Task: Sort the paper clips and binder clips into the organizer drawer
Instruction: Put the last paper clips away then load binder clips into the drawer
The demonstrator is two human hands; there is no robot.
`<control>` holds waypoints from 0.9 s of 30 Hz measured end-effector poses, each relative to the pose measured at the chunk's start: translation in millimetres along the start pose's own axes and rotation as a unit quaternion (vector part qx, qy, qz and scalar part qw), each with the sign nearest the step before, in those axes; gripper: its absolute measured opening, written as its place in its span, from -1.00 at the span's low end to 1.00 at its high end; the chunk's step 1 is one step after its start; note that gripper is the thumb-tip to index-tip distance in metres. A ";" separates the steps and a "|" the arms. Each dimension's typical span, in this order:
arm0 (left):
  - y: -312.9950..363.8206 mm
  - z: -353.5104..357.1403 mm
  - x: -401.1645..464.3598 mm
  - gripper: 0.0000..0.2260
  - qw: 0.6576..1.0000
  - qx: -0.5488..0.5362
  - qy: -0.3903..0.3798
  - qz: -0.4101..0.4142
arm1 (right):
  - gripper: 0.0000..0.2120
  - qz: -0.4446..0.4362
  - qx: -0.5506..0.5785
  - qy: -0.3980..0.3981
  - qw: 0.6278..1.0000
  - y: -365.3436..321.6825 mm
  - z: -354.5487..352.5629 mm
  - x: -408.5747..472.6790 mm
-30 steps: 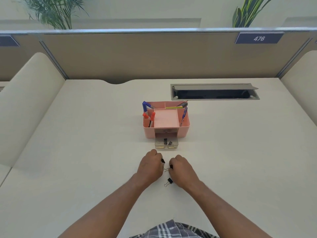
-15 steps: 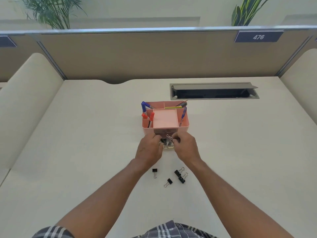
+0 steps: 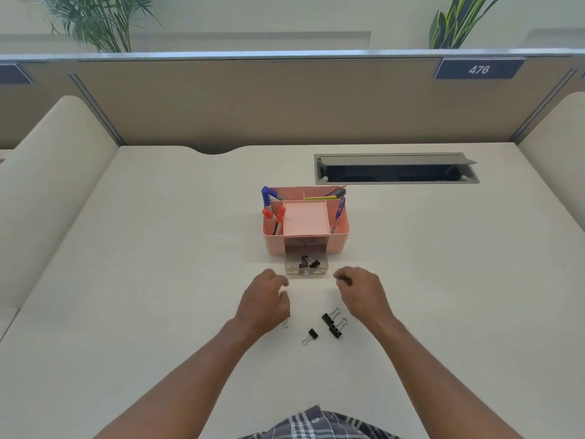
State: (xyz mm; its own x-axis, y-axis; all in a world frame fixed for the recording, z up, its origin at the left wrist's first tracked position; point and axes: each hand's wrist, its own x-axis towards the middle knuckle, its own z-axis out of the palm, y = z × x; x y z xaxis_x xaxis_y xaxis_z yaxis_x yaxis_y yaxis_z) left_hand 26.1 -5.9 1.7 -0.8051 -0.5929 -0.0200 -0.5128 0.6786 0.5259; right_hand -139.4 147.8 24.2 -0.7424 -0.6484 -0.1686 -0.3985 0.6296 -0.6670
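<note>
1. The table (image 3: 158,280) fills most of the frame; the pink organizer (image 3: 340,239) stands at its centre with pens upright in its side pockets.
2. The clear drawer (image 3: 306,268) is pulled out at the organizer's lower front and holds a few black binder clips — the sorting looks partly done.
3. The left hand (image 3: 264,304) and right hand (image 3: 361,293) hover just below the drawer, fingers loosely curled and holding nothing.
4. Three loose binder clips (image 3: 330,323) lie between the wrists in the lower centre; a wire loop peeks from under the left hand.
5. Next, likely — pinch a loose clip and carry it up to the drawer.
</note>
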 end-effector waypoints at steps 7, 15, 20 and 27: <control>3.2 23.3 -41.3 -0.70 0.993 0.089 -0.060 -0.058 | -0.50 -0.037 -0.133 -0.153 0.979 34.9 21.2 -41.0; 11.4 26.0 -32.4 -0.84 0.995 0.084 -0.046 -0.015 | -0.80 -0.071 -0.146 -0.121 0.979 25.1 30.2 -38.5; 13.7 21.1 -24.8 -0.79 0.999 0.006 0.016 0.034 | -0.90 -0.041 -0.127 -0.123 0.983 17.4 24.5 -30.7; 33.1 -5.2 19.9 -0.73 0.991 -0.039 0.081 0.098 | -0.83 -0.029 0.025 0.001 0.999 -19.0 7.5 5.0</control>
State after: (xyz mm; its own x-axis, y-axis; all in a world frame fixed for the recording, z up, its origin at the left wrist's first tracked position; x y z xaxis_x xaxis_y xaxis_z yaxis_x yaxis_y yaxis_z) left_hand -5.3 2.4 23.1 -0.8253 -0.5193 0.2219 -0.3220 0.7555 0.5705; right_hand -131.4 129.4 30.6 -0.7203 -0.6819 -0.1272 -0.4128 0.5687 -0.7114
